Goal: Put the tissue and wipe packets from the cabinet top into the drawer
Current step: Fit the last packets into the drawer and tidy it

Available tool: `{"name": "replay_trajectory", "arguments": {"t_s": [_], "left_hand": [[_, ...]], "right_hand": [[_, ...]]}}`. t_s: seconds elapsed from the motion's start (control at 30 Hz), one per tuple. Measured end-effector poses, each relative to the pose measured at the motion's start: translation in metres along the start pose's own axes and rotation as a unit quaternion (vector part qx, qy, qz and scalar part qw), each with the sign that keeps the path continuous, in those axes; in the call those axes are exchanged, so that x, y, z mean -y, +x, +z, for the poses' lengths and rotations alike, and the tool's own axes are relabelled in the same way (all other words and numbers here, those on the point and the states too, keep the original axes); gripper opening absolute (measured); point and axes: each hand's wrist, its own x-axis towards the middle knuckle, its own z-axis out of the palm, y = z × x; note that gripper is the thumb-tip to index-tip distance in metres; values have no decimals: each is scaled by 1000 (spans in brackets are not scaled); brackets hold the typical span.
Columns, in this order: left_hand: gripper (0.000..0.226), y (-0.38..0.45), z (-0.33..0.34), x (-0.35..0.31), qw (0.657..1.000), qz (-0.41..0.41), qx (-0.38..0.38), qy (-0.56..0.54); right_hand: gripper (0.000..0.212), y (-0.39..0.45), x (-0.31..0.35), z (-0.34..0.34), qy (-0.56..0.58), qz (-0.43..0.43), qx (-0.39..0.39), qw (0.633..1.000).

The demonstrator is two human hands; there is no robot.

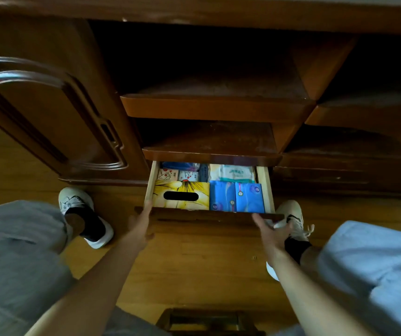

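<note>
1. The drawer (267, 187) stands pulled out at the bottom of the cabinet (49, 112), with its dark front panel nearest the person
2. Contents: a yellow tissue box (181, 194) fills the front left corner; 2 blue packets (237, 197) lie side by side in the front right corner, touching each other
3. Along the back edge, partly under the shelf above, sit 2 small printed packets (177, 175) at the left, a dark blue item behind them, and a pale wipe packet (233, 173) at the right
4. The left hand (141, 224) reaches to the front left corner of the drawer, fingers extended and touching the front panel; it holds no packet
5. The right hand (271, 232) is spread open just short of the front right corner; it is empty, and contact with the panel cannot be confirmed
6. The cabinet top is out of view, so any packets left there cannot be counted
7. Judgement: loading appears finished or close to it, since the drawer floor is almost fully covered and both hands are empty
8. Remaining step, as judged: push the drawer closed with both hands, provided nothing is left on top
</note>
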Motion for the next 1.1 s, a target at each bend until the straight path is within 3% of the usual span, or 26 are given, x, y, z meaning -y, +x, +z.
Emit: {"name": "replay_trajectory", "arguments": {"t_s": [0.07,0.13,0.27,0.4,0.63,0.8,0.97,1.03,1.1], "left_hand": [[68,8,-2,3,974,-81,70,-199],[64,12,7,9,939,-97,91,-318],[66,4,30,17,946,-83,47,-309],[72,3,36,22,940,-89,59,-325],[70,10,36,25,925,-90,43,-368],[55,15,37,36,891,-87,56,-441],[59,27,47,37,893,-85,74,-436],[61,36,53,29,891,-80,92,-437],[60,45,61,19,888,-72,121,-439]], "right_hand": [[86,1,-3,-1,152,176,88,969],[72,6,-5,-2,235,213,143,937],[64,12,-4,11,313,199,146,917],[65,12,-9,26,358,219,161,893],[72,15,-7,34,320,231,92,914],[74,9,-7,38,329,239,92,909],[85,13,-5,49,335,221,101,911],[76,23,3,55,337,210,116,910],[53,35,16,65,343,208,115,909]]}}
